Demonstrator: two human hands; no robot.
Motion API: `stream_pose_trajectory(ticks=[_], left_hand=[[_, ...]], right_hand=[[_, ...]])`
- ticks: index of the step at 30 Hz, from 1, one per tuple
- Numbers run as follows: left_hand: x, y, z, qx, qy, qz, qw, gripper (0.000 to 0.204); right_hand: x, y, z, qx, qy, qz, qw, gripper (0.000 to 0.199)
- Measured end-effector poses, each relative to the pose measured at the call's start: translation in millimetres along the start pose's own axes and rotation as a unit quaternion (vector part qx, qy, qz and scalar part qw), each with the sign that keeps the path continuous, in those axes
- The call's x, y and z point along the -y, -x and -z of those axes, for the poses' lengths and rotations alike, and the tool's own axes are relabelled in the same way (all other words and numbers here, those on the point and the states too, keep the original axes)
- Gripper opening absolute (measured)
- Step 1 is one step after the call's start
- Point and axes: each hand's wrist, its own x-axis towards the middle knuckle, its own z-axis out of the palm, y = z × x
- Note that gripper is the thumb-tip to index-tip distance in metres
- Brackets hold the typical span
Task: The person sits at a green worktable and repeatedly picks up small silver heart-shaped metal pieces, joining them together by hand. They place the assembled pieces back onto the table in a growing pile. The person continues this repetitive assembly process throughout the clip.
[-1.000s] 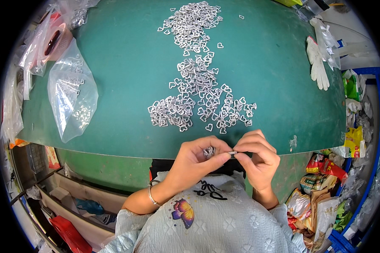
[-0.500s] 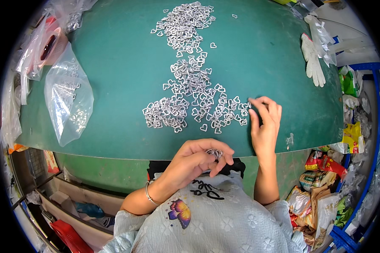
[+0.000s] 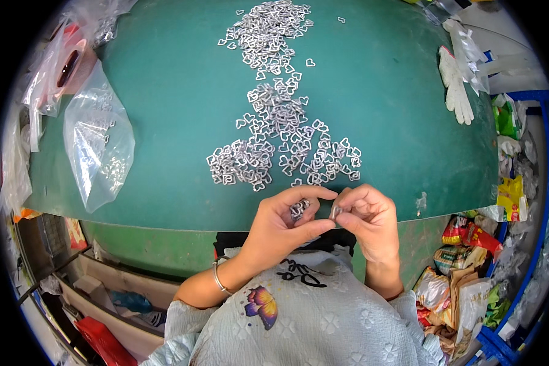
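Small silver heart-shaped rings [image 3: 274, 30] lie heaped down the middle of the green table [image 3: 171, 122], the near heap [image 3: 241, 161] spreading into loose pieces on the right. At the table's near edge my left hand [image 3: 280, 222] curls its fingers around several heart rings [image 3: 299, 209], its thumb and forefinger reaching rightward. Facing it, my right hand [image 3: 372, 213] pinches a small metal piece, seemingly one heart ring [image 3: 335, 211], between thumb and finger. The fingertips of both hands almost meet. How the pinched piece is turned is too small to tell.
A clear plastic bag [image 3: 100, 140] with some metal pieces lies on the left, beside a pink container [image 3: 79, 64]. On the right rests a white glove [image 3: 454, 85]. Packets [image 3: 463, 256] fill a blue rack at right; a drawer [image 3: 113, 293] stands below left.
My right hand has come from the loose heart rings down and left to my left hand, with a small piece pinched. My left hand has shifted slightly, its fingers pointing more toward the right hand.
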Motion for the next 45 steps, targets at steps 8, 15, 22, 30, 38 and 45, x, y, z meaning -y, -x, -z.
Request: stream_pose_trajectory(ticks=[8, 15, 22, 30, 38, 45], left_hand=[[0, 3, 4, 0.005, -0.059, -0.075, 0.995, 0.027], [-1, 4, 6, 0.018, 0.033, -0.016, 0.999, 0.025], [-2, 3, -1, -0.017, 0.322, 0.067, 0.944, 0.014], [-2, 4, 5, 0.016, 0.29, 0.086, 0.953, 0.013], [0, 5, 5, 0.005, 0.241, 0.087, 0.967, 0.018], [1, 4, -1, -0.008, 0.066, 0.062, 0.996, 0.016]], right_hand=[[-2, 0, -7, 0.023, 0.024, 0.05, 0.998, 0.016], [0, 3, -10, 0.016, 0.045, 0.067, 0.997, 0.019], [8, -11, 10, -0.152, 0.447, 0.178, 0.863, 0.016], [-3, -20, 15, -0.155, 0.628, 0.214, 0.732, 0.022], [-7, -15, 23, -0.197, 0.476, 0.217, 0.829, 0.012], [-10, -4, 11, -0.106, -0.017, 0.094, 0.99, 0.009]])
